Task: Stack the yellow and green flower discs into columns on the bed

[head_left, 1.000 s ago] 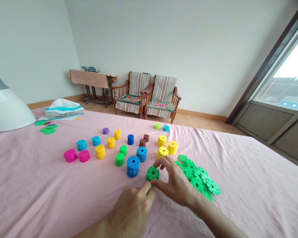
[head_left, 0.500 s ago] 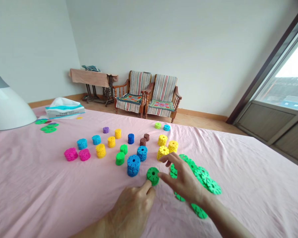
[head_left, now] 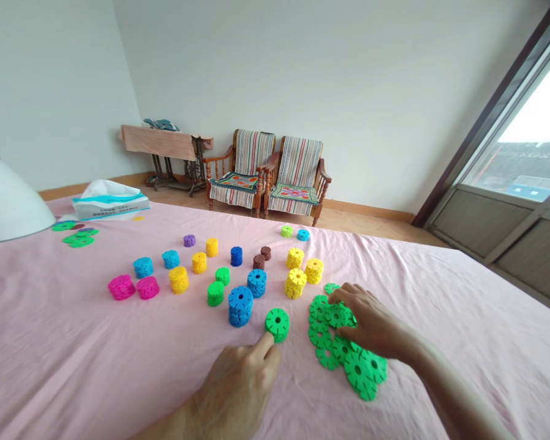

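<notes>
My left hand (head_left: 236,385) lies on the pink sheet (head_left: 82,348), its fingertips at the lower left edge of a short stack of green foam-like toothed discs (head_left: 277,324). It holds nothing. My right hand (head_left: 371,321) rests on a loose pile of green toothed discs (head_left: 348,360), with its fingers over the discs at the pile's upper end. Whether it grips one is hidden. A taller blue stack of discs (head_left: 241,306) stands just left of the green stack.
Several small stacks in yellow, blue, green, pink, brown and purple stand on the sheet beyond my hands. A tissue pack (head_left: 110,201) and a white dome (head_left: 4,195) lie at the far left. The bed's far edge meets a wooden floor with two armchairs (head_left: 268,174).
My right hand has moved off the green stack, rightward onto the loose green discs, and the pile has shifted under it. The green stack stays in place, and my left hand stays beside it.
</notes>
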The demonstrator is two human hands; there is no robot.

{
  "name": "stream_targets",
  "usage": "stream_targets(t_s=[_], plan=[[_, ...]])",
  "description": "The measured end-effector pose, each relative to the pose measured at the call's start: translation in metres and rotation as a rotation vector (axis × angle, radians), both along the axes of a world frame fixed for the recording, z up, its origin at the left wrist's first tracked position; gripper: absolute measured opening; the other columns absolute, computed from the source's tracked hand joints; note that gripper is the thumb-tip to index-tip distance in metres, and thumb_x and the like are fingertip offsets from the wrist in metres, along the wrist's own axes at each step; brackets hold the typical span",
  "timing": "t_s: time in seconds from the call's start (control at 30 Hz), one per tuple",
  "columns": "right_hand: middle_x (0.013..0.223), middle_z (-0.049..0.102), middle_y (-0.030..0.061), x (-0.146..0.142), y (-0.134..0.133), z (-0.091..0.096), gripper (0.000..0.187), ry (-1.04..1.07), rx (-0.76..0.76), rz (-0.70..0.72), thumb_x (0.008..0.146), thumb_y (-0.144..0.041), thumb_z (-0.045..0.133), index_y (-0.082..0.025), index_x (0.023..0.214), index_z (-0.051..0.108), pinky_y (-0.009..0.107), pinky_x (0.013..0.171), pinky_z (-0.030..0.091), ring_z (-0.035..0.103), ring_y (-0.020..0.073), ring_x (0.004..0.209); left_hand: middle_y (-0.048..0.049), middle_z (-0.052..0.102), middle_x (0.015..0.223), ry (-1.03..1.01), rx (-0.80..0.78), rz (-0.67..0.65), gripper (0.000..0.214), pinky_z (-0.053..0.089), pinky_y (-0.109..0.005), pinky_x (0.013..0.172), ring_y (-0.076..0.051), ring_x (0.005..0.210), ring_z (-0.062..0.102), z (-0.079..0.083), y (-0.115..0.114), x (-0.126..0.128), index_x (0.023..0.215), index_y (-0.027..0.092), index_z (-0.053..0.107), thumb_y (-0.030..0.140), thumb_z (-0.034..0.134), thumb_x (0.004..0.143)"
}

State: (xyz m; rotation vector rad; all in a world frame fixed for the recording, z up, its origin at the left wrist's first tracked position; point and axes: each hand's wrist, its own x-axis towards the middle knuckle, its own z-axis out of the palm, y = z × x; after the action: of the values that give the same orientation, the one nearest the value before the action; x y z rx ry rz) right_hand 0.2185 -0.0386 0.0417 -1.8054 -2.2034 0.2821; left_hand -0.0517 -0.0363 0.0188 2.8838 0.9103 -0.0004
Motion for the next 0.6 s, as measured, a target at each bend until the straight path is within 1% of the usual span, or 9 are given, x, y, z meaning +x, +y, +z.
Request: stream_targets(t_s=[0.17,0.33,0.4,0.5,0.6], plan=[[0.101,0.061,0.0095,0.0039,0.0010,0.0005,0.033,-0.065,-0.043,-0.016,0.069,-0.015,0.063,-0.021,0.101,0.063,0.044,0.086,0.041,0.054,0.0283,0.099,-0.0053,0.060,0.090,-0.002,0.012,-0.011,0.023,0.048,-0.027,0.059,-0.020,0.083,0.060,-0.0017,-0.0007,-0.0005,0.087,0.018,0.056,0.000,0.045,0.077],[0.106,0.061,0.0097,0.0039,0.0017,-0.0019,0.042,-0.042,-0.032,-0.008,0.070,-0.018,0.066,-0.022,0.112,0.061,0.045,0.090,0.040,0.053,0.0286,0.104,-0.0048,0.060,0.092,-0.014,0.003,-0.004,0.023,0.048,-0.026,0.060,-0.018,0.079,0.059,-0.0026,0.0013,0.0001,0.087,0.018,0.056,0.000,0.044,0.079],[0.104,0.061,0.0086,0.0054,0.0021,-0.0023,0.041,-0.017,-0.032,0.010,0.069,-0.017,0.066,-0.023,0.110,0.062,0.044,0.090,0.041,0.054,0.0272,0.103,-0.0051,0.060,0.092,-0.013,0.002,-0.001,0.023,0.048,-0.026,0.060,-0.018,0.080,0.060,-0.0028,0.0017,0.0003,0.088,0.018,0.056,0.000,0.044,0.079],[0.099,0.061,0.0070,0.0076,0.0029,-0.0028,0.035,0.009,-0.022,0.026,0.068,-0.015,0.066,-0.023,0.102,0.063,0.042,0.088,0.042,0.054,0.0258,0.099,-0.0055,0.060,0.092,-0.002,0.003,-0.003,0.024,0.049,-0.029,0.060,-0.021,0.084,0.061,-0.0029,0.0012,0.0002,0.089,0.018,0.055,0.000,0.045,0.078],[0.096,0.060,0.0051,0.0024,0.0044,-0.0027,0.033,0.096,0.038,0.020,0.068,-0.013,0.064,-0.022,0.099,0.061,0.040,0.086,0.044,0.055,0.0232,0.095,-0.0055,0.060,0.093,-0.006,-0.002,0.000,0.025,0.050,-0.030,0.061,-0.022,0.087,0.061,-0.0029,0.0002,-0.0004,0.089,0.019,0.055,-0.001,0.043,0.078]])
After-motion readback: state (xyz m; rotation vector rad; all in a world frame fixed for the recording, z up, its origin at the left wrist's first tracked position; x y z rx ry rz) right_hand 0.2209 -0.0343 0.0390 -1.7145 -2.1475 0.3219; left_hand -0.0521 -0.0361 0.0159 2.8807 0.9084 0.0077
